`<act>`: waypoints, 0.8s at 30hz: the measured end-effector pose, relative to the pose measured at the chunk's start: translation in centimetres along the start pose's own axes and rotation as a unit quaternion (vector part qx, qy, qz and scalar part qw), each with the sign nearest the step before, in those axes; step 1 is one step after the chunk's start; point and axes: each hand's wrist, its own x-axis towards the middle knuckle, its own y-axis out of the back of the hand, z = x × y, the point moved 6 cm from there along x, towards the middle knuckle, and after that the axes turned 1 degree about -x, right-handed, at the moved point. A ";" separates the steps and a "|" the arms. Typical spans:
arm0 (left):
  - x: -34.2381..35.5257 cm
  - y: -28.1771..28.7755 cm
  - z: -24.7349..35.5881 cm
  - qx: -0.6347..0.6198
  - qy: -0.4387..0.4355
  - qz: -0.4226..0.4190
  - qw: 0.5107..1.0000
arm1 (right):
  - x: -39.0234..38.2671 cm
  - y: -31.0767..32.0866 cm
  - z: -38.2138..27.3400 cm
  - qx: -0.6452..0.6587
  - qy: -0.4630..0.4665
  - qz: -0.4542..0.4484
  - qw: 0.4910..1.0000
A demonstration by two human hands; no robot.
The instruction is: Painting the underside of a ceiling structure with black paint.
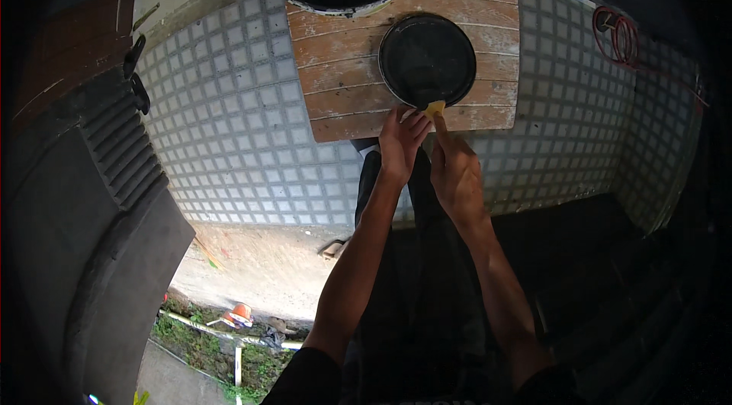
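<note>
- Closest in, the person's dark sleeves (305, 378) and bare forearms (354, 271) reach up toward the wooden table (332, 111).
- By the table's near edge, the right hand (457, 172) pinches a yellow piece (435, 108) at the near rim of a round black disc (427, 60), lying on the table.
- Left hand (398, 147) alongside, fingers bent; can't tell whether it grips.
- Table's far end: black tub (352, 11), cut off, contents too dark.

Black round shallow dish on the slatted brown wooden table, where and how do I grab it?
The dish is probably best gripped by opposite stretches of its rim, coming from left and right: it lies flat, shows no handle, and table slats flank it. A small yellow piece occupies the near edge.
</note>
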 end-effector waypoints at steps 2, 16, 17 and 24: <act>0.0 -0.2 -0.2 0.009 0.002 -0.025 1.000 | -0.2 -0.2 -0.4 -0.024 0.016 0.006 1.000; 1.2 1.7 -0.2 0.016 0.022 0.008 1.000 | -1.4 0.0 0.7 0.033 -0.003 -0.034 0.999; 1.4 2.1 -0.2 0.003 0.025 0.012 1.000 | -1.4 0.4 0.8 0.105 0.019 -0.015 0.994; 1.6 2.3 0.4 0.053 0.032 0.015 0.998 | -0.7 0.0 6.2 0.378 -0.253 -0.081 0.887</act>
